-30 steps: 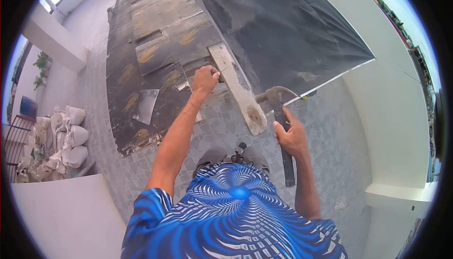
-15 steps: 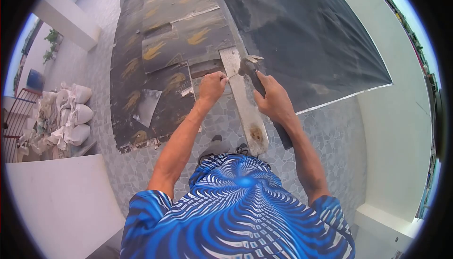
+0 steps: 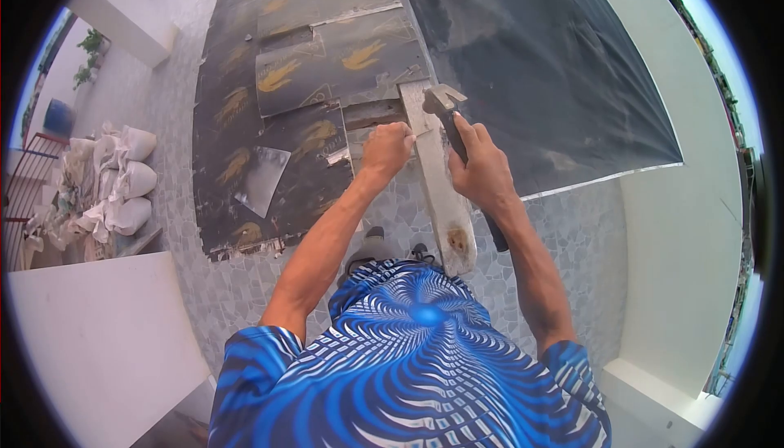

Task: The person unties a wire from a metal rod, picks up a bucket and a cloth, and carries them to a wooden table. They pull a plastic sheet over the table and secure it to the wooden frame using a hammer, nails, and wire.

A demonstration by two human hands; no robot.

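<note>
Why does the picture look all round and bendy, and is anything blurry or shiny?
Head view: black corners, and the white wall curves, probably from a very wide lens; soft daylight, with no hard shadow beside the claw hammer; a dull sheen on the black sheet; the thin nail-like piece at the left hand is too small and soft to make out clearly.

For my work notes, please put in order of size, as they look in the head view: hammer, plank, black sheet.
1. Black sheet
2. Plank
3. Hammer, partly covered by the right hand
</note>
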